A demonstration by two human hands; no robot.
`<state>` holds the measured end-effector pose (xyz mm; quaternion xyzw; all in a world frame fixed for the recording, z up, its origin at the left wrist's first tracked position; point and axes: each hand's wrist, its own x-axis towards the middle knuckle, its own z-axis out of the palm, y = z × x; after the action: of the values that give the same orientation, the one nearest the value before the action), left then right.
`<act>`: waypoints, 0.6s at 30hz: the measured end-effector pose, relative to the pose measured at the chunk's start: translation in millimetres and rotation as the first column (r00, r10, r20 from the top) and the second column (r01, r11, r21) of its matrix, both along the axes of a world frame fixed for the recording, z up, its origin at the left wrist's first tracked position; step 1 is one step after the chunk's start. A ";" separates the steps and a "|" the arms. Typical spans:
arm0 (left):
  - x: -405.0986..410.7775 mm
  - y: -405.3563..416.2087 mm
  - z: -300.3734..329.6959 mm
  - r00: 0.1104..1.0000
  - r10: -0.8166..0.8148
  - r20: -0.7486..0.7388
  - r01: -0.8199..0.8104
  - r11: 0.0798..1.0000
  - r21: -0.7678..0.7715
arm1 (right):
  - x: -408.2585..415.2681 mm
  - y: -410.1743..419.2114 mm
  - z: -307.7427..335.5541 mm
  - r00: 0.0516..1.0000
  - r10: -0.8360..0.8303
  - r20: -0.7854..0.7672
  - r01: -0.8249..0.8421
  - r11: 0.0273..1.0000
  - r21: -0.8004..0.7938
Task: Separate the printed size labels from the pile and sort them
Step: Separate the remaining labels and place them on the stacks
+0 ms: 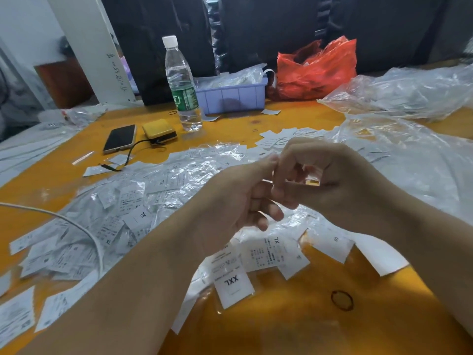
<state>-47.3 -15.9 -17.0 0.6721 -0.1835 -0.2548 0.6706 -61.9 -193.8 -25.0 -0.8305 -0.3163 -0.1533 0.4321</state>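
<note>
Barely a dent made so far: most size labels [128, 216] are left piled centre-left, while something small and blurry gets pinched between left hand [240, 198] and right hand [325, 175].

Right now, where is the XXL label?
In the head view, the XXL label lies low and centre on the orange table, at the pile's near edge, below the left hand and left of the rubber band.
</note>
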 end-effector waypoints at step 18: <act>5.4 4.3 -4.0 0.985 0.125 0.120 -0.129 0.991 0.026 | 4.2 -18.4 5.5 0.909 -0.417 -0.014 0.405 0.889 -0.215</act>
<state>-41.9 -11.5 -21.0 0.7076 -0.1752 -0.1744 0.6620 -57.7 -212.3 -19.5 -0.9232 -0.1346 -0.1827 0.3101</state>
